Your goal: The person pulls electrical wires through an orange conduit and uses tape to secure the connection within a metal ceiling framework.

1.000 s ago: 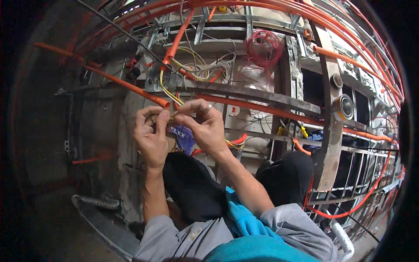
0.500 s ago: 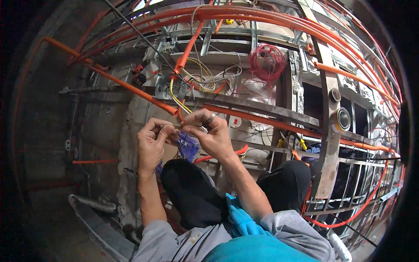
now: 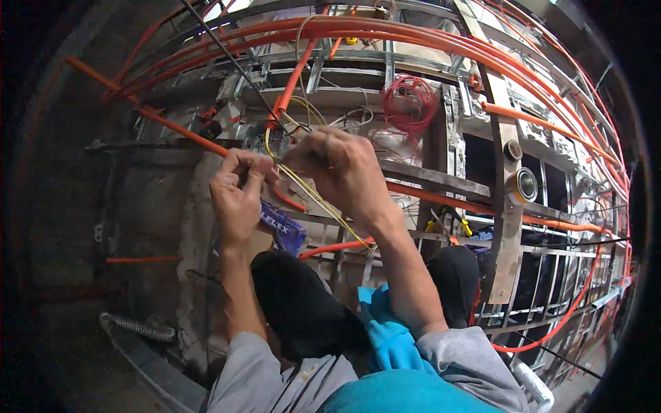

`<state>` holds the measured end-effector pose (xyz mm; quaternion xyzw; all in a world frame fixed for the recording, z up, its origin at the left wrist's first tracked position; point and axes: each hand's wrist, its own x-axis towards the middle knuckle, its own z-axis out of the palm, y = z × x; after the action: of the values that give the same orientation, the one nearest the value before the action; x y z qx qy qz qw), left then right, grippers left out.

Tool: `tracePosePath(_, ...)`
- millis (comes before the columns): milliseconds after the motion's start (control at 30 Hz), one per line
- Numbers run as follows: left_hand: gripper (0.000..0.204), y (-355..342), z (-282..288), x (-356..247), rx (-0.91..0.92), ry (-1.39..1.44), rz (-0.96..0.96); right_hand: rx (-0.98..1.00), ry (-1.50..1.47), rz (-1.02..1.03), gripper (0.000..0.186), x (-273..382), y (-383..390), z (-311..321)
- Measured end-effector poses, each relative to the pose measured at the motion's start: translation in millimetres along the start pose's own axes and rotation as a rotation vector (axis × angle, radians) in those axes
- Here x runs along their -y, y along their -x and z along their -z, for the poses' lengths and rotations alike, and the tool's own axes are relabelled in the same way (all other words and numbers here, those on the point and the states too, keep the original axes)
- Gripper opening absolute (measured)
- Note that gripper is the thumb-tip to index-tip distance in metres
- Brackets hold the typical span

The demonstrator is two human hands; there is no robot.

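My left hand (image 3: 235, 189) is closed in a pinch, thumb against forefinger, at the end of an orange pipe (image 3: 182, 132). Whatever lies in the pinch is too small to make out. Close beside it on the right, my right hand (image 3: 348, 168) has its fingers curled together, slightly blurred; its fingertips and anything in them are hidden. Yellow and white wires (image 3: 308, 189) come out of an upright orange conduit (image 3: 284, 102), pass between the hands and slant down to the right. Below my left hand lies a purple-blue package (image 3: 284, 230).
Bundled orange conduits (image 3: 385, 29) arch across the far side. A coil of red wire (image 3: 411, 103) lies beyond my right hand. A wooden plank (image 3: 508, 237) stands right, with a tape roll (image 3: 523, 186) on it. Pliers with yellow handles (image 3: 463, 224) lie near my right knee. Metal framing spans the right.
My hands have moved up and slightly apart, the right one turning over with its back showing. The yellow and white wires now show running down past the hands.
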<state>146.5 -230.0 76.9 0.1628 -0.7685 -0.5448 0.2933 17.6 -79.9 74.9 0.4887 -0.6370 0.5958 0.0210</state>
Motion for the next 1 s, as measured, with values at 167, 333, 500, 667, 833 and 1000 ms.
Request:
tracePosePath(167,0.020,-14,-1,-19,0.022,0.016,0.025,0.052,0.078,0.069,0.008,9,-34,11)
tracePosePath(333,0.020,-17,5,-13,-0.002,-0.010,-0.086,0.272,0.237,0.143,0.012,21,-56,21)
tracePosePath(500,0.021,-13,-8,-5,-0.004,-0.026,-0.120,0.362,0.221,0.049,0.015,15,-48,27)
tracePosePath(667,0.023,-11,-21,-20,-0.028,-0.132,-0.114,0.287,0.179,-0.028,0.035,17,-40,36)
tracePosePath(833,0.022,-20,-26,-22,-0.045,-0.264,-0.168,0.160,0.089,-0.233,0.066,3,-40,35)
tracePosePath(1000,0.020,-23,-28,-14,-0.030,-0.202,-0.135,0.230,0.108,-0.352,0.076,10,-44,40)
